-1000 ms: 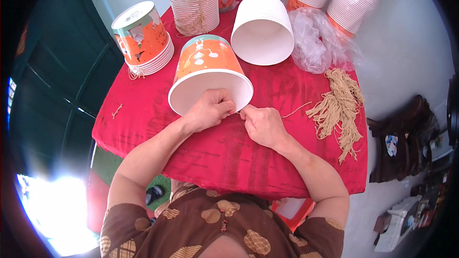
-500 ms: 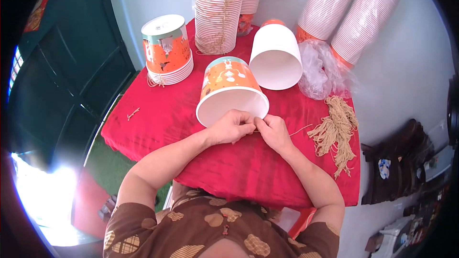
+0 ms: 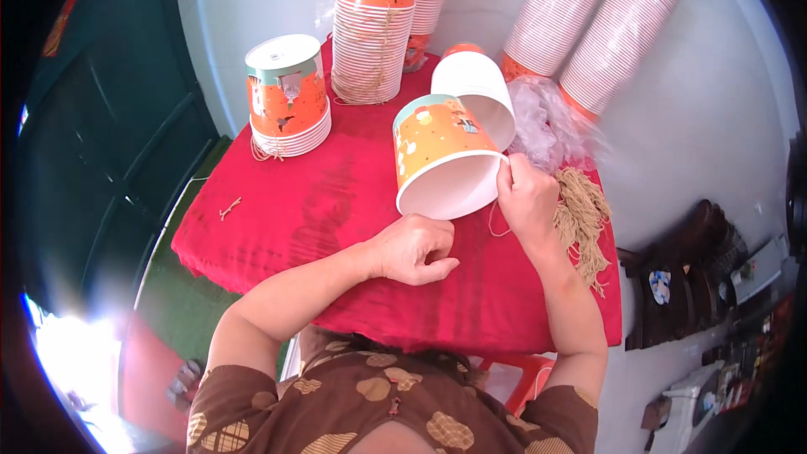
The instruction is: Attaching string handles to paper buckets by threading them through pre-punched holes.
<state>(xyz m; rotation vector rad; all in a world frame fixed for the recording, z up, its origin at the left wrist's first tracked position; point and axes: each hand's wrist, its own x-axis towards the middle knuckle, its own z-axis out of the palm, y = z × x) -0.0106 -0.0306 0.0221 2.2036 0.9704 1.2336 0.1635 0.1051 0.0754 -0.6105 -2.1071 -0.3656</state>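
1. Hands come first: the right hand [image 3: 528, 197] is closed in a pinch at the right side of the rim of an orange-and-teal printed paper bucket [image 3: 441, 155], fingers touching the rim's edge.
2. The bucket lies on its side on a red cloth-covered table [image 3: 336, 202], its white open mouth turned toward the person and its base pointing away.
3. A thin tan string [image 3: 496, 227] hangs in a small loop just below the right hand; whether the fingers grip it, I cannot tell.
4. The left hand [image 3: 416, 250] rests on the red cloth just below the bucket's mouth, fingers curled in and thumb against fingertips; whether anything sits between them cannot be made out.
5. A white paper bucket [image 3: 475, 92] lies on its side just behind the printed one, its mouth facing right and forward.
6. A bundle of tan string pieces [image 3: 582, 214] lies on the cloth just right of the right hand, next to crumpled clear plastic wrap [image 3: 546, 126].
7. At the table's left rear stands a short stack of printed orange buckets [image 3: 287, 97], upside down, white base up.
8. A taller stack of upturned buckets [image 3: 374, 29] stands at the rear centre, with a string around its lower part.
9. Two long stacks of white ribbed cups [image 3: 588, 25] lean at the right rear.
10. A short loose string scrap [image 3: 229, 208] lies near the table's left edge.
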